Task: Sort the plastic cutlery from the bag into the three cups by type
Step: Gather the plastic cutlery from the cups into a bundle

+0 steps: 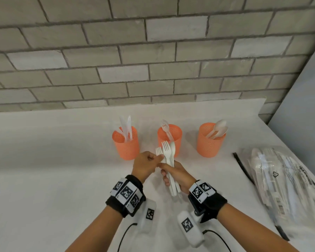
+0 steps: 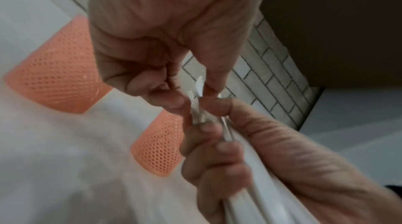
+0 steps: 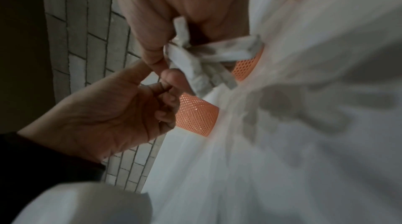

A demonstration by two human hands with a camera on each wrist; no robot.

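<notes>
Across the lower frame, a white countertop [image 1: 44,151] is carrying a clear plastic cutlery bag [image 1: 284,179] at right and three orange mesh cups [image 1: 169,140] mid-frame. Centrally, the right hand [image 1: 176,176] is gripping a white plastic cutlery bundle [image 1: 168,160]; the left hand [image 1: 145,165] is pinching one fork [image 1: 159,151].

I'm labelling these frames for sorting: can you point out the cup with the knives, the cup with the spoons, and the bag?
knife cup [image 1: 128,149]: head view, on its mesh wall.
spoon cup [image 1: 208,147]: head view, on its mesh wall.
bag [image 1: 287,180]: head view, on the clear plastic near the printing.
</notes>
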